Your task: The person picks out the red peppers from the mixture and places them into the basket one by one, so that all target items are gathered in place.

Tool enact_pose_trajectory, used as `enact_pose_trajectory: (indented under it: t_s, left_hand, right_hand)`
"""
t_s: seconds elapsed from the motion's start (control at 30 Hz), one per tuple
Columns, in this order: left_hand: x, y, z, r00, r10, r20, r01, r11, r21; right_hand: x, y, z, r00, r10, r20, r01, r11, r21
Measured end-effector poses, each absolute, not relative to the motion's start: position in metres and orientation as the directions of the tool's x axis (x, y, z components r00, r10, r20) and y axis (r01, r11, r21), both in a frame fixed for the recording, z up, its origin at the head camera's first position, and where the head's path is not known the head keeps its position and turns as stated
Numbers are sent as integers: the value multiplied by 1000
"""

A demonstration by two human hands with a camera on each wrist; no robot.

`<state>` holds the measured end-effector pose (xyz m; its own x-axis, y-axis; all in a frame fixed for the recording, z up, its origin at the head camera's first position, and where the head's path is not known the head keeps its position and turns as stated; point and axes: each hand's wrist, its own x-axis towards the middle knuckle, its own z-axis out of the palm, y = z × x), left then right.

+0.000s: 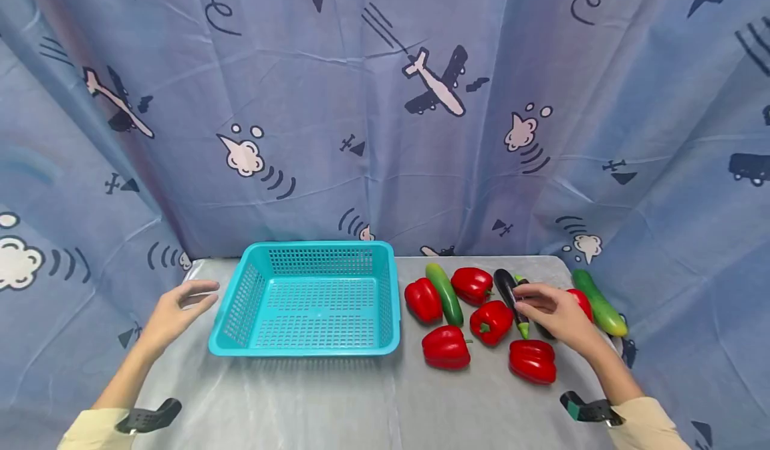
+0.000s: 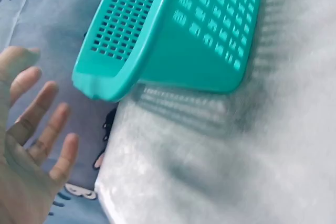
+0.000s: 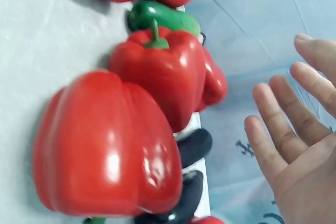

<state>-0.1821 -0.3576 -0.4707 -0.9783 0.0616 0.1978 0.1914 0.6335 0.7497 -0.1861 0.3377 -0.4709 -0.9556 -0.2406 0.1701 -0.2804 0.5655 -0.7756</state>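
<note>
- Right grip (image 1: 550,309) open, fingers relaxed, hovered over aubergine (image 1: 508,291) among peppers (image 1: 491,321).
- Aubergine lay just under fingertips, long axis running away from person.
- Left grip (image 1: 177,309) open, beside basket (image 1: 385,303), farther off.

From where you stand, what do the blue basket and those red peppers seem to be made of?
The basket looks like moulded plastic: uniform turquoise, a regular grid of holes, a smooth rolled rim. The red peppers are very glossy with hard, even highlights and flawless colour, which suggests plastic replicas, though real waxy skin cannot be ruled out. They lie on a table under a thin, wrinkled greyish cover.
</note>
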Motion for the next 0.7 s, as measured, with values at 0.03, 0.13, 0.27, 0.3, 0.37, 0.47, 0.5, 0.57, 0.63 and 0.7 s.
enact_pose_trajectory:
  t_s: [0.03,0.13,0.27,0.3,0.37,0.47,0.5,0.57,0.63,0.7]
  left_hand:
    - [-182,-356,-472,-980,55,193,186,605,774]
    - [-184,-350,-475,-983,39,181,172,552,816]
    - [-189,-343,-482,-980,61,189,193,520,832]
    - [-190,-341,-484,-978,74,196,206,511,835]
    - [-194,-339,-489,-976,80,203,216,487,846]
    - [-198,-338,-494,-974,81,211,224,470,854]
    - [-198,-338,-495,-974,82,211,225,474,852]
    - [-197,-337,-494,-972,88,219,234,481,845]
    - [-193,-334,-488,-968,106,229,252,476,842]
    - [-193,-334,-492,-962,112,251,273,480,834]
  right_hand:
    - [-186,337,-471,-956,-243,163,-274,544,-793]
    - [-184,334,-472,-956,-260,137,-255,500,-828]
    - [-181,332,-473,-952,-283,117,-250,496,-832]
    - [-180,332,-473,-951,-285,117,-252,501,-828]
    - [-178,333,-473,-950,-287,121,-258,507,-822]
    - [-175,336,-473,-951,-286,120,-258,516,-817]
    - [-174,337,-473,-952,-283,113,-251,519,-817]
    - [-173,341,-472,-954,-282,101,-241,522,-819]
    - [-171,345,-472,-955,-285,89,-232,522,-821]
    - [-168,348,-470,-953,-289,87,-233,522,-820]
